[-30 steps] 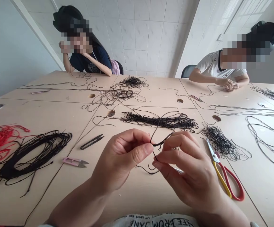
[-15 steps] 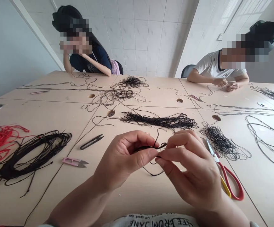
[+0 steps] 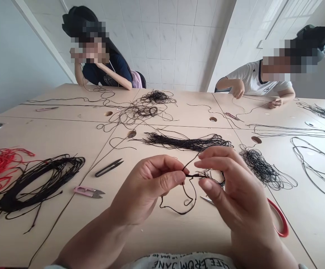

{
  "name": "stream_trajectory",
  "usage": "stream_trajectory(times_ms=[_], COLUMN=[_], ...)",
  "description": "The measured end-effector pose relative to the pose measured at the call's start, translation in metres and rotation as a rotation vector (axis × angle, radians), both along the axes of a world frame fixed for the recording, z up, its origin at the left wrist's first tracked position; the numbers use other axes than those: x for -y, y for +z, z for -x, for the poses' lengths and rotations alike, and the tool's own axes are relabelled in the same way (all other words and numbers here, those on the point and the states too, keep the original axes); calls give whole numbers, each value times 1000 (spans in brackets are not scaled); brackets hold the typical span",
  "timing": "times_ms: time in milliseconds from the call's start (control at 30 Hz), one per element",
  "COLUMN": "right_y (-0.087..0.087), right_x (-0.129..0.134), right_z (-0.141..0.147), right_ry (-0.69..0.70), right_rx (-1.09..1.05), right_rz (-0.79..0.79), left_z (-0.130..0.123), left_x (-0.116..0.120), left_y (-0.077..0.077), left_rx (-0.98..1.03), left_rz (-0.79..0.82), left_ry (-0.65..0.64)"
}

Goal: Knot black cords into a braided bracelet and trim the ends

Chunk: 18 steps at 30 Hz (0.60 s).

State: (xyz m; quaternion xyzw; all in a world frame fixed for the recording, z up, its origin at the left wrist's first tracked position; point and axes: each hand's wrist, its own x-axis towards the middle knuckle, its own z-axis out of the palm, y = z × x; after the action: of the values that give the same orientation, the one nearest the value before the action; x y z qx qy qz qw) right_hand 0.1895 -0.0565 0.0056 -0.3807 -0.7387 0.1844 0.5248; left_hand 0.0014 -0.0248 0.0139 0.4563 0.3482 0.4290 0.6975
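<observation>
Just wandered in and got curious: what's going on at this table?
Someone working bare-handed pinches a thin black cord in the left hand; the right hand is beside it, thumb and fingers parted. A bundle of black cords lies beyond, with pink-handled snips off to the left. Across the table, a co-worker in white handles a thin strand; another in dark clothing has both hands raised.

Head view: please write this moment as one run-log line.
left hand: pinching black cord | right hand: open, near black cord | pink snips: on table | red scissor handle: partly hidden
</observation>
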Motion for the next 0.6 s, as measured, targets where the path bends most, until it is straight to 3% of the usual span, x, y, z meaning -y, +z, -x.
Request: stream_trajectory(times_ms=[267, 600], right_y=[-8, -3], right_x=[-16, -21], right_z=[1, 3], right_ry=[241, 298], right_rx=[-272, -294], right_rz=[404, 474], left_z=[6, 6], left_x=[1, 5], left_y=[-7, -4], left_rx=[62, -244], left_rz=[-7, -295], left_ry=[-106, 13])
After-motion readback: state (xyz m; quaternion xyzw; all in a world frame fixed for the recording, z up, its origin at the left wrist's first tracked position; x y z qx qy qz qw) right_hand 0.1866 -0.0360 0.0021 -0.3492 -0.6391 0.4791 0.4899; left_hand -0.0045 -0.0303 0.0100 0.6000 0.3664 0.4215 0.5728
